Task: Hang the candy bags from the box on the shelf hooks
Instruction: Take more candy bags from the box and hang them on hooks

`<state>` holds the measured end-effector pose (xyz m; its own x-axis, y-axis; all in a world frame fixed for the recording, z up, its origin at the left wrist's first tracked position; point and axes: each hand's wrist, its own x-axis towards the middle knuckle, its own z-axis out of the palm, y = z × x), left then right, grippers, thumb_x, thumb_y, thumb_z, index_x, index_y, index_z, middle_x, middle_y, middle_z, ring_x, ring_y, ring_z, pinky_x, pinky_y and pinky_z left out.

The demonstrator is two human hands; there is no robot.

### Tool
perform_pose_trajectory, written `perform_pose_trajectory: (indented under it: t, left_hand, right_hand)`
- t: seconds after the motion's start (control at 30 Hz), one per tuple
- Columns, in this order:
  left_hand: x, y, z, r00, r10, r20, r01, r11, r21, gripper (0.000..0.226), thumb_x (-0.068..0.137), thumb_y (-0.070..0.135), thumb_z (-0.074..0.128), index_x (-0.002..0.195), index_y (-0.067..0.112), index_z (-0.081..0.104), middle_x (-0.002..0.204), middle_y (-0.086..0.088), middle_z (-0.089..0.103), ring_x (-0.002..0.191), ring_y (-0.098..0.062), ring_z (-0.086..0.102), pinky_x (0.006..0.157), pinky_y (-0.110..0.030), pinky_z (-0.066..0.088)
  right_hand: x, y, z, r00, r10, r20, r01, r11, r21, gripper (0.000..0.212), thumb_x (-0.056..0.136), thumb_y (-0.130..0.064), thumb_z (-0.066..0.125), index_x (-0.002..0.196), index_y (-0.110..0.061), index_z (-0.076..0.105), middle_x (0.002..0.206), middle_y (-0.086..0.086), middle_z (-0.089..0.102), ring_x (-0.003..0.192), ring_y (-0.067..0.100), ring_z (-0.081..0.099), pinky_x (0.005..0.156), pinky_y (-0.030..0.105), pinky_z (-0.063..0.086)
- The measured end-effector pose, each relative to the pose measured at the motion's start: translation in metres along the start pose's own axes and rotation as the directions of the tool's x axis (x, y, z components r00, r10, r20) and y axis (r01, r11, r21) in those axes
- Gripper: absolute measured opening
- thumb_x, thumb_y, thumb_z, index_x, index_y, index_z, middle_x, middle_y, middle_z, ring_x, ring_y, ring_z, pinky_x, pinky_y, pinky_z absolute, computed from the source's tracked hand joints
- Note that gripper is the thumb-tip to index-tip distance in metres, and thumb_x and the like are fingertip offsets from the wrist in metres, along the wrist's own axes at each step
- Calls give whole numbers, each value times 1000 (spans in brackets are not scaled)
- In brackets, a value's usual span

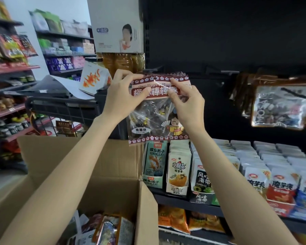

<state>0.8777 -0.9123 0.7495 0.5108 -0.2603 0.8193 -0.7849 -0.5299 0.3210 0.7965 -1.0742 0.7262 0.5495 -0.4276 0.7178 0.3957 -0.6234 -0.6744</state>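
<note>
A clear candy bag [157,119] with a dark red flowered header and a cartoon figure hangs upright in front of the black back panel. My left hand [125,92] pinches its top left corner. My right hand [185,99] pinches the header on the right side. The bag's top edge is level with a thin metal hook [155,68] that sticks out of the panel. The open cardboard box [113,183] stands below, with several more bags [106,228] inside. Other candy bags [279,105] hang from hooks to the right.
A shelf of snack packs [237,170] runs below the hooks, with orange bags [173,221] on the shelf under it. A black trolley [64,103] with papers stands behind the box. Stocked shelves [11,71] line the left aisle.
</note>
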Motion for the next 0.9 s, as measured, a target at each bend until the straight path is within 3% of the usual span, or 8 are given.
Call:
perform_pose_trajectory:
  t: [0.1, 0.23, 0.3, 0.37, 0.6, 0.7, 0.83, 0.9]
  left_hand:
    - [-1, 3, -2, 999, -15, -39, 17, 998, 56, 47, 84, 42, 69, 119, 12, 64, 122, -7, 51, 100, -2, 43, 73, 3, 31]
    - [-6, -1, -3, 995, -35, -92, 46, 992, 121, 44, 84, 47, 66, 113, 13, 65, 121, -7, 52, 100, -5, 45, 79, -17, 36]
    - [-9, -2, -1, 994, -26, -109, 42, 988, 147, 44, 86, 46, 65, 112, 12, 65, 121, -9, 51, 102, -11, 50, 78, -20, 39]
    - [-8, -1, 1, 991, -5, -134, 23, 991, 132, 43, 87, 43, 65, 112, 9, 64, 121, -12, 51, 106, -15, 52, 80, -21, 40]
    - [2, 6, 9, 994, 22, -107, -12, 996, 90, 39, 87, 40, 66, 110, 9, 67, 119, -10, 52, 101, -7, 46, 81, -19, 41]
    - [0, 6, 11, 990, 18, -138, -5, 996, 93, 39, 87, 40, 64, 109, 8, 66, 118, -12, 52, 104, -11, 49, 82, -18, 40]
    - [2, -1, 11, 989, -36, -144, 49, 995, 91, 46, 87, 46, 55, 108, 7, 66, 117, -13, 52, 107, -20, 54, 84, -20, 40]
    - [1, -2, 12, 992, -41, -120, 52, 995, 90, 46, 88, 46, 52, 108, 7, 67, 115, -12, 54, 104, -21, 55, 81, -21, 39]
  right_hand:
    - [0, 0, 2, 999, 4, 34, -3, 1000, -11, 35, 93, -30, 63, 128, -25, 62, 83, -14, 45, 72, -1, 45, 72, 6, 38]
    - [-2, -1, 3, 996, -18, 86, 19, 1000, -3, 37, 93, -27, 64, 130, -23, 61, 84, -11, 47, 74, 0, 44, 73, 6, 39]
    - [-3, -2, 4, 996, -29, 85, 29, 1000, -3, 38, 92, -26, 65, 129, -22, 62, 84, -9, 47, 74, 1, 45, 74, 8, 39]
    - [-3, -4, 4, 998, -31, 55, 30, 999, 21, 37, 92, -26, 66, 128, -22, 62, 86, -8, 48, 76, 2, 47, 74, 10, 41]
    - [-3, -1, -3, 999, 37, 19, -37, 999, 8, 35, 93, -29, 63, 128, -23, 64, 83, -11, 48, 73, 0, 45, 72, 6, 38]
    - [-1, -7, -6, 999, 19, 46, -17, 999, -40, 36, 94, -30, 62, 128, -20, 63, 95, -5, 55, 74, -1, 48, 75, 7, 40]
    - [5, -18, -1, 996, -32, 78, 42, 990, -134, 38, 94, -31, 61, 130, -18, 61, 113, 5, 59, 90, 5, 52, 89, 20, 45]
    - [4, -18, 2, 997, -20, 77, 29, 992, -122, 38, 94, -31, 62, 129, -18, 62, 112, 5, 60, 94, 8, 54, 93, 28, 48]
